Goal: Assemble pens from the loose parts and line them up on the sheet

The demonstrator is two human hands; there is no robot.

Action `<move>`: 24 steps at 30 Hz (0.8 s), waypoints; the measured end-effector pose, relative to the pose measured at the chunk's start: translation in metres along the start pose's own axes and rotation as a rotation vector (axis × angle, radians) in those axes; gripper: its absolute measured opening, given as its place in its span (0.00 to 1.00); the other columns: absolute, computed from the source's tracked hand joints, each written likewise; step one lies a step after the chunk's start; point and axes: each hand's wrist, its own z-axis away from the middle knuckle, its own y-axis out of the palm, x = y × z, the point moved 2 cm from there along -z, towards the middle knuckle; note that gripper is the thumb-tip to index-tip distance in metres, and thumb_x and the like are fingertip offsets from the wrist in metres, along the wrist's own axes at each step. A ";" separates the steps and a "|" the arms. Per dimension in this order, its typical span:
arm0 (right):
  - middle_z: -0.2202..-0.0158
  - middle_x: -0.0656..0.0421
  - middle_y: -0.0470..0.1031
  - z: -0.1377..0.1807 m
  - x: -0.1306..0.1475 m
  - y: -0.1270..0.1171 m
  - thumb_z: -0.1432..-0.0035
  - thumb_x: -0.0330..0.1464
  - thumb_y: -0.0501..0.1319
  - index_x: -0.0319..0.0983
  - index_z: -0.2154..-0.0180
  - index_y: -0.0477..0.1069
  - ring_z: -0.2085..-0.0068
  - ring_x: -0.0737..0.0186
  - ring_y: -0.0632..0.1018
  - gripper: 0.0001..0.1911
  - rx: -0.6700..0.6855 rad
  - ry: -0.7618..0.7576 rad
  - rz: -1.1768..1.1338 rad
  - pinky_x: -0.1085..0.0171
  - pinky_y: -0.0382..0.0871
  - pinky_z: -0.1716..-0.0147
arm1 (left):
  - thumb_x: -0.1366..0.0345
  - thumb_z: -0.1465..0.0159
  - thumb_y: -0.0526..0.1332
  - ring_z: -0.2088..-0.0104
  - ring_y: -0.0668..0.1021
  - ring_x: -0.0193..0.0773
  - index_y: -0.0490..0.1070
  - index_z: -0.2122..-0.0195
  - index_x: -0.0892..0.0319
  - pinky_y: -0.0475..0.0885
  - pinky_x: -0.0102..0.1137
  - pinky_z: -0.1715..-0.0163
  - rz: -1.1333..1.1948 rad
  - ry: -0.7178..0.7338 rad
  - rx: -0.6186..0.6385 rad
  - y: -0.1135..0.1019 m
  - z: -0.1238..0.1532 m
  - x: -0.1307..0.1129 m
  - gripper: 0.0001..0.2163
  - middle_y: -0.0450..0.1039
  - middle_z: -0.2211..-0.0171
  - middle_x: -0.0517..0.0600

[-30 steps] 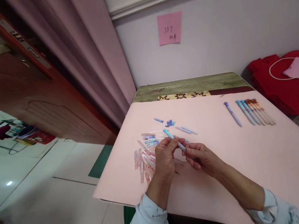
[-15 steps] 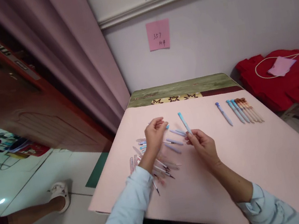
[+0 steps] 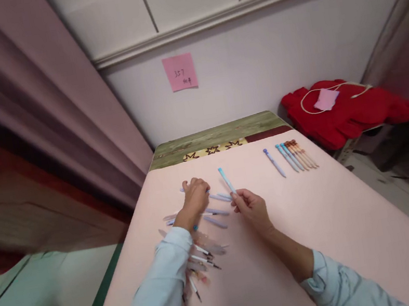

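In the head view my right hand (image 3: 253, 209) grips a pale blue pen barrel (image 3: 226, 178) between thumb and fingers, its brighter blue end tilted up and away. To the left, my left hand (image 3: 195, 197) is lowered over loose pen parts, its fingers bent downward. Its fingertips are partly hidden, and a small bluish bit shows beside them; I cannot make out what they pinch. Around that hand lie lavender-blue pen barrels (image 3: 215, 221). Nearer me, partly behind my left forearm, is a jumble of clear barrels and white refills (image 3: 207, 261) with dark tips.
Several assembled pens (image 3: 297, 155), blue and brown-topped, lie in a row at the right, with a single blue-purple pen (image 3: 274, 163) beside them. Red cloth (image 3: 356, 113) with a white cable is beyond the table's right edge. A pink note (image 3: 180, 73) is on the wall.
My left hand has gone from a raised pinch beside a small blue piece down onto the pen parts. My right hand still holds the barrel. The camera view has swung right.
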 end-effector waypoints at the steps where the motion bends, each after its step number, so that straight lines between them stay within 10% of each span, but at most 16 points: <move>1: 0.74 0.58 0.76 -0.001 0.001 0.001 0.41 0.50 0.59 0.39 0.64 0.73 0.75 0.64 0.76 0.20 -0.003 -0.005 -0.004 0.66 0.73 0.73 | 0.72 0.44 0.59 0.51 0.69 0.51 0.76 0.69 0.55 0.46 0.54 0.43 -0.002 0.003 0.004 -0.002 -0.001 0.000 0.08 0.77 0.60 0.56; 15: 0.75 0.60 0.75 -0.001 0.003 0.003 0.41 0.48 0.59 0.39 0.64 0.74 0.76 0.65 0.75 0.19 0.008 -0.016 -0.047 0.67 0.72 0.74 | 0.72 0.44 0.58 0.49 0.70 0.51 0.71 0.70 0.56 0.48 0.53 0.41 0.077 0.008 -0.084 -0.016 0.001 -0.011 0.05 0.76 0.58 0.56; 24: 0.75 0.60 0.76 0.007 -0.001 0.004 0.39 0.45 0.59 0.38 0.51 0.73 0.77 0.65 0.75 0.21 0.144 -0.112 -0.015 0.67 0.73 0.75 | 0.60 0.46 0.70 0.70 0.78 0.36 0.75 0.62 0.60 0.74 0.34 0.61 1.550 -0.541 -0.453 -0.031 0.050 -0.041 0.13 0.77 0.68 0.52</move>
